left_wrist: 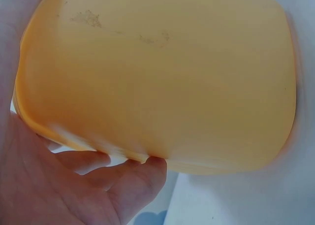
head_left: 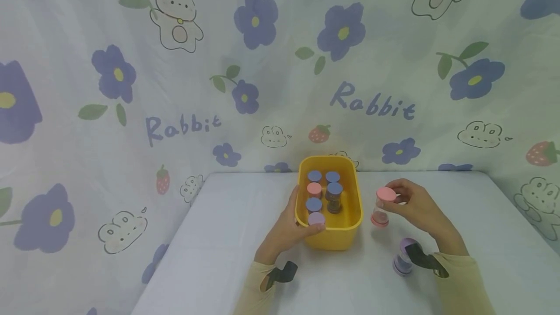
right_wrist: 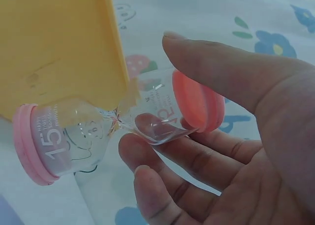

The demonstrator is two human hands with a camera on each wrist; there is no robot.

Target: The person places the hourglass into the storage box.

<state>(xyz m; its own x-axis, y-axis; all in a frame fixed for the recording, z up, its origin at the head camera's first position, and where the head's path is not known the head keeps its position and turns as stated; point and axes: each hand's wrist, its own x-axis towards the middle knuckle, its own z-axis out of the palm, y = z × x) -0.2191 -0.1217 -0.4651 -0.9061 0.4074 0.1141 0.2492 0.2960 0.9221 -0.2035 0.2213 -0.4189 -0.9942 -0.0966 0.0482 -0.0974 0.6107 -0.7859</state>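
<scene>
My right hand [head_left: 413, 206] holds a pink-capped sand timer [head_left: 379, 218] between thumb and fingers near its upper cap, just right of a yellow bin [head_left: 333, 240]. In the right wrist view, this clear hourglass [right_wrist: 74, 139] bears a printed "15" and tilts sideways. At the bin's near left side, my left hand [head_left: 283, 227] grips the wall, thumb over the rim. Several sand timers stand inside: blue-capped ones [head_left: 334, 188], a pink-capped one [head_left: 314, 189] and a pale purple-capped one [head_left: 316, 218] close to my left thumb. The left wrist view shows mostly the bin's outer wall [left_wrist: 162, 87].
A purple-capped sand timer [head_left: 402, 263] stands on the white table [head_left: 210, 247], partly behind the right wrist's black strap [head_left: 422, 257]. Behind the table hangs a curtain [head_left: 280, 72] printed with rabbits and flowers.
</scene>
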